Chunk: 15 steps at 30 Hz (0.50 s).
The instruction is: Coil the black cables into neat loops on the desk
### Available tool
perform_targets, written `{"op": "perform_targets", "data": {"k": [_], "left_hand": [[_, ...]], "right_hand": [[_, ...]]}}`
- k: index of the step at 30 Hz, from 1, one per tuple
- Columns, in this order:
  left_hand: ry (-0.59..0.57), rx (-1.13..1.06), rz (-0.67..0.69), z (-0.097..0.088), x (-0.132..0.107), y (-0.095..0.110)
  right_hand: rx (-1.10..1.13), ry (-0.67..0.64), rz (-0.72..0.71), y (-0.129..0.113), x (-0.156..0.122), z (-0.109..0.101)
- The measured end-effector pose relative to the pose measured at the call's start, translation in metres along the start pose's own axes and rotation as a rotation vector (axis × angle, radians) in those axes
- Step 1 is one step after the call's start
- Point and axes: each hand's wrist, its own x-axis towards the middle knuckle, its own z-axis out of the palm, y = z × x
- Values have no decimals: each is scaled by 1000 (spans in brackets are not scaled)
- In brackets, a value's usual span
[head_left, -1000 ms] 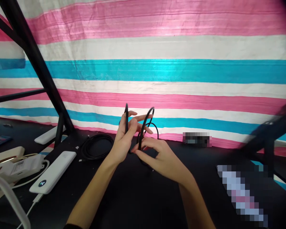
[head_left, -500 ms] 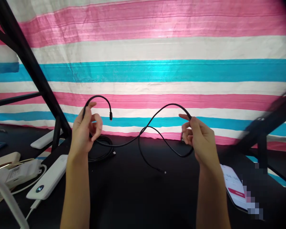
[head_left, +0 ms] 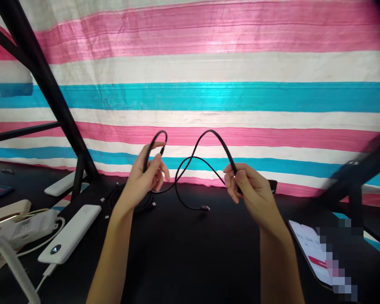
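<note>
Both my hands hold one thin black cable [head_left: 209, 134] above a black table [head_left: 183, 257]. My left hand [head_left: 144, 179] pinches the cable near one end, where it arches up and over my fingers. My right hand [head_left: 248, 190] is closed round the cable further along. Between the hands the cable rises in a hump and hangs in a loop, and its free plug [head_left: 205, 207] dangles just above the table. A second black cable [head_left: 139, 204] lies coiled on the table under my left hand.
A white power bank [head_left: 70, 233] with a lit indicator lies at the left, beside a white charger with white cords [head_left: 22, 228]. Another white bar [head_left: 61, 183] lies behind a black stand leg [head_left: 44, 80]. A phone [head_left: 313, 253] lies at the right. A striped cloth [head_left: 209, 63] hangs behind.
My hands first spread wide apart, stretching the cable out, and have now come closer together again. The cable's middle has risen into a taller hump.
</note>
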Motion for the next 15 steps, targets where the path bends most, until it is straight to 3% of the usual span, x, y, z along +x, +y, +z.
{"op": "perform_targets", "data": {"k": [3,9,15], "left_hand": [[9,77,-66,6,7,-13],[65,264,-167,3,14,-41],[-107,-241,-323,17,13,-37]], "right_hand": [[11,-12,-52,-5,-5,-4],[165,86,-133,-4,-9,-17],[134,-38,-113,-6,-8,-12]]}}
